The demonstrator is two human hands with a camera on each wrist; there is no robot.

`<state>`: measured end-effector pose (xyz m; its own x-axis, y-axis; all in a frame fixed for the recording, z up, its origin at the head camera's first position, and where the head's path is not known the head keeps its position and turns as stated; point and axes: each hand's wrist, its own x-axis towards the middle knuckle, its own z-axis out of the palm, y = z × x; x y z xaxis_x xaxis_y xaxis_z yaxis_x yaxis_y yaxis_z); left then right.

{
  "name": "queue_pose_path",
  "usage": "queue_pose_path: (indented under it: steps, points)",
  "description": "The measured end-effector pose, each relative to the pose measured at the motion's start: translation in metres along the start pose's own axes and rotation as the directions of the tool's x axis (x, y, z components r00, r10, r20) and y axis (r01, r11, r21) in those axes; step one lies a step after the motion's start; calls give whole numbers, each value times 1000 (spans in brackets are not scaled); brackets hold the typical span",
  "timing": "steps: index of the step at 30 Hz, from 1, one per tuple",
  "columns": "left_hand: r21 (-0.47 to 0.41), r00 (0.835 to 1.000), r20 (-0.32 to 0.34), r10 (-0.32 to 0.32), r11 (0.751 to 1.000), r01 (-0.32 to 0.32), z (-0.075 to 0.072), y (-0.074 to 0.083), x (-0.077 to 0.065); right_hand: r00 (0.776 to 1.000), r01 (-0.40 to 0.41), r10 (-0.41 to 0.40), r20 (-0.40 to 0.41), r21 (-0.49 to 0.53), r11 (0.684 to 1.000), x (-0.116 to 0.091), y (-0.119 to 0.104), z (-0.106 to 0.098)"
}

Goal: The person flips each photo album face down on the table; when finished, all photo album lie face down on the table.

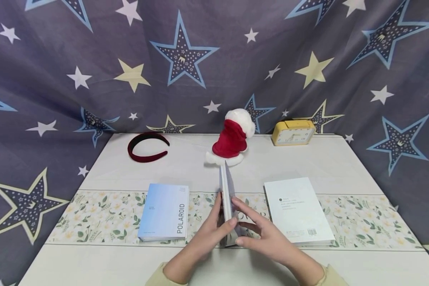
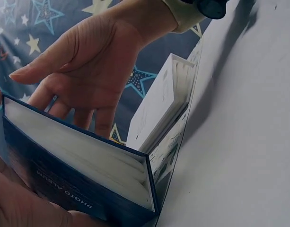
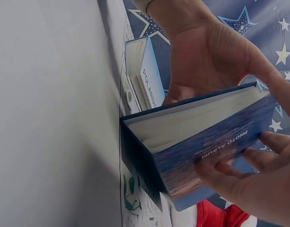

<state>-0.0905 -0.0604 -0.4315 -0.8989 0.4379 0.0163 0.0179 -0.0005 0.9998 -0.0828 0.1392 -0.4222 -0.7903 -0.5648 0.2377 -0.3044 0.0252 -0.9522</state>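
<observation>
A dark blue photo album (image 1: 226, 194) stands on edge at the middle of the table, between both hands. My left hand (image 1: 211, 235) grips it, fingers along the left cover and thumb over the near edge. The right hand (image 1: 262, 234) has its fingertips against the right cover, its thumb spread away from the fingers. In the left wrist view that right hand (image 2: 95, 71) shows its palm and extended fingers behind the album (image 2: 83, 156). White page edges and "PHOTO ALBUM" lettering show on the album (image 3: 220, 137) in the right wrist view.
Left of the album lies a blue Polaroid book (image 1: 164, 212); to the right, a white book (image 1: 298, 210). Behind are a dark red headband (image 1: 146, 159), a red and white Santa hat (image 1: 230, 139) and a yellow clock (image 1: 293, 133). A starry curtain (image 1: 236, 51) hangs beyond the table.
</observation>
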Motion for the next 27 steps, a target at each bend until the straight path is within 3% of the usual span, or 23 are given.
queue_pose_path:
  steps: [8, 12, 17, 22, 27]
  points:
    - [-221, 998, 10, 55, 974, -51, -3, 1, 0, 997, 72, -68, 32, -162, 984, 1, 0, 1]
    - [-264, 996, -18, 84, 961, -86, -6, 3, -1, 998, 66, -63, 20, -274, 959, 1, 5, -2]
    - [-276, 994, -64, 88, 956, -103, -11, 4, -3, 998, -57, 55, -15, -303, 951, 0, 15, -6]
    - [-317, 994, -79, 78, 943, -99, -14, 4, -4, 978, -208, 201, -55, -267, 941, -1, 21, -9]
    - [-315, 996, -67, 62, 946, -80, -17, 2, -5, 968, -250, 241, -67, -224, 942, 1, 22, -12]
